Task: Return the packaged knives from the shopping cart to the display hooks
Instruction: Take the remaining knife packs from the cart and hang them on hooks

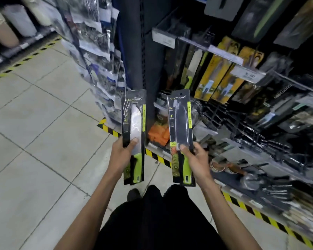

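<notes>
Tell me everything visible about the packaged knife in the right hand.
The black-card blister-packed knife stands nearly upright, top tilted slightly left. Clear plastic covers a dark blade and lime-green handle; a lime stripe runs down its right edge, a hang slot on top. The right hand grips its middle, thumb in front.

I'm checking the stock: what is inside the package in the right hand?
Inside the package, a dark blade and a green handle show through the clear front. The thumb of the right hand covers where they join.
</notes>
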